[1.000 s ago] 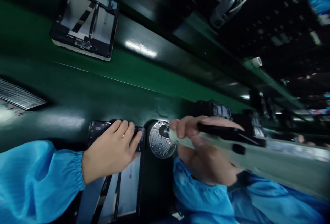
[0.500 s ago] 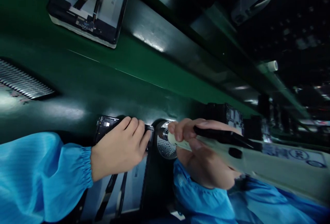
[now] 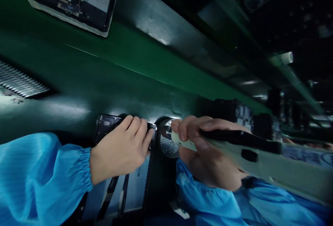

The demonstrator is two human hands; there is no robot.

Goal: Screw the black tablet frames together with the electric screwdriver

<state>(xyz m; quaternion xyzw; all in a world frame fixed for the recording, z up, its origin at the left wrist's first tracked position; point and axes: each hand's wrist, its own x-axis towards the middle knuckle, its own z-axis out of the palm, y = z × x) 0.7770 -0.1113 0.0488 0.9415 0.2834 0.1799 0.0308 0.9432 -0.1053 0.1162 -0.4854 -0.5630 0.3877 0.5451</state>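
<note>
Left hand (image 3: 119,151) grips a dark device frame (image 3: 106,125) on the green tabletop (image 3: 109,76); right hand (image 3: 208,156) closes around an electric screwdriver (image 3: 260,161), beside a round perforated metal dish (image 3: 168,145).

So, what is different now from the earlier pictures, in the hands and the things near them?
The left hand and the dark device frame under it moved right, toward the round perforated metal disc. Nothing was taken or let go: the right hand keeps its grip on the electric screwdriver.
</note>
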